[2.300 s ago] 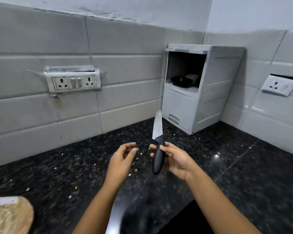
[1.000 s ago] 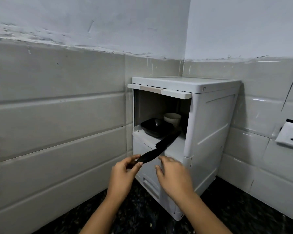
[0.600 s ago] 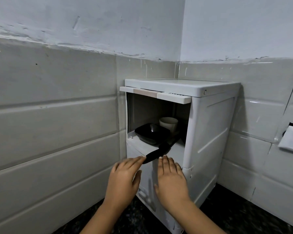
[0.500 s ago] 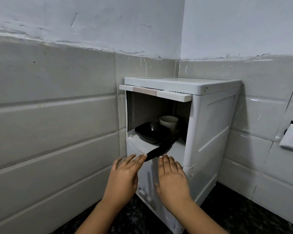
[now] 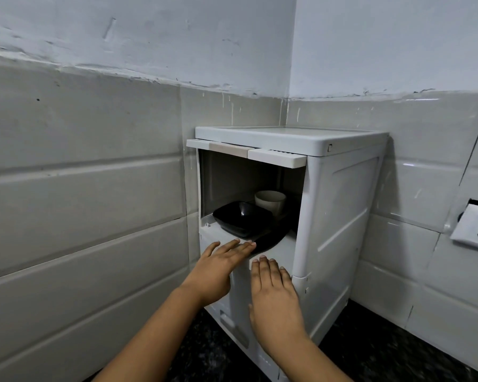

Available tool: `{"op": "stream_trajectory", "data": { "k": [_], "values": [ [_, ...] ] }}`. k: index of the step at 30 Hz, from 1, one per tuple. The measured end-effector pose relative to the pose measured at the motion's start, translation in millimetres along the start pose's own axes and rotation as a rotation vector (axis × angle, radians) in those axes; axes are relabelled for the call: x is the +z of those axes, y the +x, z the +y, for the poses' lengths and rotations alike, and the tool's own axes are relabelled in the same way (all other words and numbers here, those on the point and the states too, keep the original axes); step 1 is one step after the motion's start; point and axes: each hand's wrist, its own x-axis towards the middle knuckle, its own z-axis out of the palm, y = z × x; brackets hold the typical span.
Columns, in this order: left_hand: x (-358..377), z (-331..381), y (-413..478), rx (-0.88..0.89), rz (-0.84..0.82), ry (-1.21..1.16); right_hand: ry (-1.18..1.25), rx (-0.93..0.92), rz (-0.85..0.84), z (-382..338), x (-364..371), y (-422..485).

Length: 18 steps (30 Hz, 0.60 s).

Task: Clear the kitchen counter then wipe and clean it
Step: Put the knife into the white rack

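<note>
- Black knife handle lies on the shelf of the white cabinet, beside the black dish; blade not visible.
- Left hand flat, fingers extended, tips at the handle's end, grasping nothing.
- Right hand flat, empty, over the cabinet front.
- Handling, judged: light, stiff, smooth; take by the handle only.
- Count: one knife, one dish, one white cup.
</note>
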Motion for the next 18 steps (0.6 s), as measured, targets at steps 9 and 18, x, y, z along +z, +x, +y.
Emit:
{"op": "stream_trajectory", "data": {
  "k": [9, 18],
  "values": [
    [6, 22, -16, -0.152, 0.122, -0.021, -0.133, -0.027, -0.073, -3, -10, -6],
    [-24, 44, -109, -0.666, 0.589, -0.893, -0.02, -0.033, -0.073, -7, -25, -13]
  ]
}}
